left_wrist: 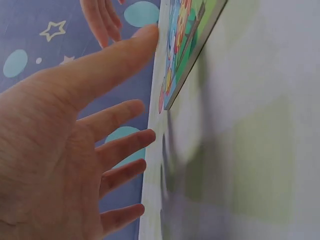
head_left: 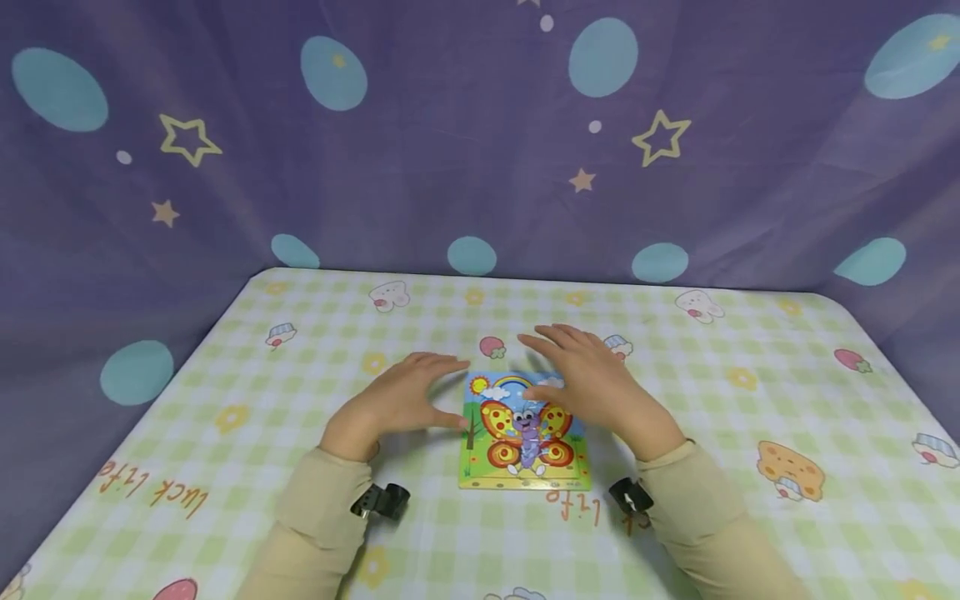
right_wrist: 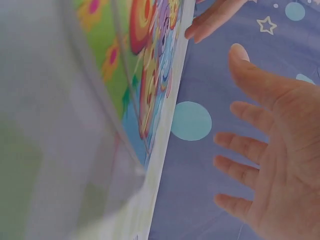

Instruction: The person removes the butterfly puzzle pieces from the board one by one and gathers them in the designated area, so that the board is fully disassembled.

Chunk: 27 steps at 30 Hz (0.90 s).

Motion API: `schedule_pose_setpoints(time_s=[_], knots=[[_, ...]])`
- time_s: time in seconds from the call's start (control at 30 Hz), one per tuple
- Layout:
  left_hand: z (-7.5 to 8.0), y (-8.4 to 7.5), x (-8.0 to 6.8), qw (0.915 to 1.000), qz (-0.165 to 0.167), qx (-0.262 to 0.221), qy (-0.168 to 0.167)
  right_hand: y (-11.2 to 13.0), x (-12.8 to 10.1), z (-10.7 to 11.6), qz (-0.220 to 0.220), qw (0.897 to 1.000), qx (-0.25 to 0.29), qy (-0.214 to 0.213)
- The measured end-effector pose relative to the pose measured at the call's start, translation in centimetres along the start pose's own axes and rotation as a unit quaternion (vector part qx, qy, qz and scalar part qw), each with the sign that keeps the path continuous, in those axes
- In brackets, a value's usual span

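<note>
I see a butterfly puzzle board (head_left: 525, 433) lying flat on the table (head_left: 750, 467), near the front middle, on a green checked tablecloth (head_left: 300, 500) with small cartoon prints. My left hand (head_left: 401, 400) is just at the left side of the board, with the fingers spread and relaxed, holding nothing; from the head view its thumb seems to reach the left edge of the board, but I cannot tell if it really touches. In the left wrist view the fingers (left_wrist: 120, 150) are straight and apart, and the board's edge (left_wrist: 192, 55) is close to the thumb tip. My right hand (head_left: 592, 379) hovers over the upper right corner of the board, also released, with the palm down. Behind the table hangs a purple curtain (head_left: 450, 150) with blue spots and stars
</note>
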<state>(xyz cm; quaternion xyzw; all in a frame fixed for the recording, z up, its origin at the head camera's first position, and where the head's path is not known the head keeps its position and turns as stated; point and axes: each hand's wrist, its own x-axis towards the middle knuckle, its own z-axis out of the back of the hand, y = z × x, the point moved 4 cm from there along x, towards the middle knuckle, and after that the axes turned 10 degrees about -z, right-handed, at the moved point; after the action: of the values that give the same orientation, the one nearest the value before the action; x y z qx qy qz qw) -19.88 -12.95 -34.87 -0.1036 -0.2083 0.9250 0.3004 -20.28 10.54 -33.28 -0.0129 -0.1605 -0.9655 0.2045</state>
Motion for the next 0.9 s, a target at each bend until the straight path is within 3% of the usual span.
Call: schedule_pose_setpoints(time_s=[0.17,0.43,0.7,0.9], knots=[[-0.7,0.3,0.6,0.9996,0.007,-0.023,0.011,0.6,1.0,-0.7,0.016,0.999,0.034,0.017],[-0.9,0.3,1.0,0.9997,0.013,-0.005,0.022,1.6,2.2,-1.2,0.029,0.995,0.072,0.055],[-1.2,0.3,1.3,0.9996,0.0,0.02,0.018,2.2,3.0,-1.8,0.013,0.991,0.104,0.078],[-1.2,0.2,1.3,0.9994,0.014,0.02,0.025,3.0,3.8,-2.4,-0.019,0.988,0.116,0.1]])
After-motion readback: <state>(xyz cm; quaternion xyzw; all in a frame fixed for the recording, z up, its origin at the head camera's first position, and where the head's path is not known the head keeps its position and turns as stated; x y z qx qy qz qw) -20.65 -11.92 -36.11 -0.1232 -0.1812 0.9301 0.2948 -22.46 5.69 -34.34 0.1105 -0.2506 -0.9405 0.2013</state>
